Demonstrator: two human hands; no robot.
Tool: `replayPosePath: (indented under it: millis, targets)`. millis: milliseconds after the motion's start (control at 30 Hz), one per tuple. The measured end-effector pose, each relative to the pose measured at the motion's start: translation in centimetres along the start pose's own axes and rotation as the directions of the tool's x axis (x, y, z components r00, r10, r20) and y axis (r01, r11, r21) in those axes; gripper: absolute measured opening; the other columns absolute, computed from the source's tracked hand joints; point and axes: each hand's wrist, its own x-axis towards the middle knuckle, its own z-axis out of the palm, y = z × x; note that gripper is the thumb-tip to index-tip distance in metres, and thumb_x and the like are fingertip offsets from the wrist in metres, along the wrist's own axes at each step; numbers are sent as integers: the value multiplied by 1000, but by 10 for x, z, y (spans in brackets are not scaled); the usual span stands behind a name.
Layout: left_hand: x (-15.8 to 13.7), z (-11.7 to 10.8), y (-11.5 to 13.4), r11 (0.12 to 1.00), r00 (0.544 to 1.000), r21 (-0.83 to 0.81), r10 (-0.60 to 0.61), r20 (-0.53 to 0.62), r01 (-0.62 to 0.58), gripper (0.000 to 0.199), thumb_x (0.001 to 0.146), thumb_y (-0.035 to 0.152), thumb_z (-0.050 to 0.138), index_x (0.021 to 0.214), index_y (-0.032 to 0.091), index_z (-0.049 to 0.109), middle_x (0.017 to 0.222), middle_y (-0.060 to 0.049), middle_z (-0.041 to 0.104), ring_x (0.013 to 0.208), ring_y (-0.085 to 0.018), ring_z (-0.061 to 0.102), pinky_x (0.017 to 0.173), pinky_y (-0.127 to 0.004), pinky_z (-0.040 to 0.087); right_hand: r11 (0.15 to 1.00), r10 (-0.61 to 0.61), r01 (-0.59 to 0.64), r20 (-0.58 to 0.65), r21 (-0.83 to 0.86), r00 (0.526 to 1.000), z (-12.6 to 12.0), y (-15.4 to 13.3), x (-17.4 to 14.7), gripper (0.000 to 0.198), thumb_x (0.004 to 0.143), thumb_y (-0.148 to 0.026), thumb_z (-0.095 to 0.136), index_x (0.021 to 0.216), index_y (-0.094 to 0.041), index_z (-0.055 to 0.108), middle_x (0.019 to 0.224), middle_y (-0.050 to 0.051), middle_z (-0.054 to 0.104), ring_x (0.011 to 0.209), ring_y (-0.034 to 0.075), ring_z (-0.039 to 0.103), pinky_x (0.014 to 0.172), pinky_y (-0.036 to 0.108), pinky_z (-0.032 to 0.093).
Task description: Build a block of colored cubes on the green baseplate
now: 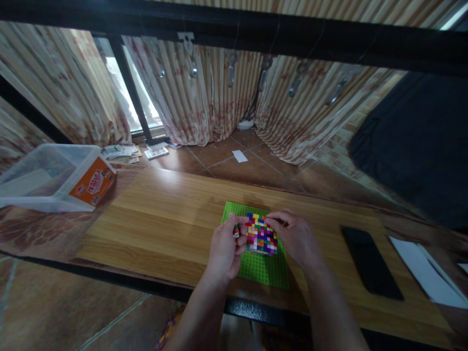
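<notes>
A block of many small coloured toy bricks (261, 235) stands on a green studded baseplate (261, 270). At its left side, my left hand (224, 246) is closed around a few small loose toy bricks (236, 231), with its fingertips close to the block's upper left edge. My right hand (296, 236) is at the upper right edge of the block, thumb and forefinger pinched together there. Whether a small brick sits in that pinch is hidden by the fingers.
The baseplate lies on a wooden board (161, 219). On the right are a black phone-like slab (371, 261) and white papers (426, 270). A clear plastic bin (54, 180) with an orange label stands at the left. Booklets (157, 152) lie behind, below curtains (197, 102).
</notes>
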Motion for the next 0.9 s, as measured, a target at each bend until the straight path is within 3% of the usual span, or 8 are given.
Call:
replayPosePath:
  millis: [200,333,467,667,900]
  targets:
    - [-2,0,3,999,999,-19,-35,6,35,39,78,48,65,87,10,62,59,4,46,40,-1,30,35,-14,13,998,-7,7,4,60,1000,1,5,2,19,81,-38,61,79,-24,73,83,4,69,76,19,63,73,34,46]
    - [-3,-1,5,995,997,-61,-72,16,73,29,85,37,53,88,9,62,59,2,48,40,-2,32,35,-15,14,992,33,-34,14,118,999,2,5,3,19,80,-38,63,78,-23,74,83,4,69,77,19,63,72,33,46]
    - [-4,0,6,994,996,-71,-83,41,86,23,81,27,49,85,9,63,59,1,47,39,-3,32,34,-15,14,987,70,-74,32,144,997,3,5,4,20,80,-38,64,77,-21,74,81,4,69,78,19,63,72,33,45]
    - [-4,2,6,995,996,-66,-72,54,75,21,76,24,51,85,9,63,60,1,48,40,-3,32,34,-15,14,990,38,-41,29,137,999,4,7,5,19,81,-36,63,77,-21,74,80,4,68,76,19,63,72,32,45]
    - [-4,-1,3,997,994,70,-22,103,15,26,70,24,70,91,9,66,64,2,50,43,0,30,36,-13,14,988,24,-30,46,152,999,8,6,2,17,84,-32,62,80,-23,75,80,3,68,76,17,63,73,31,45]
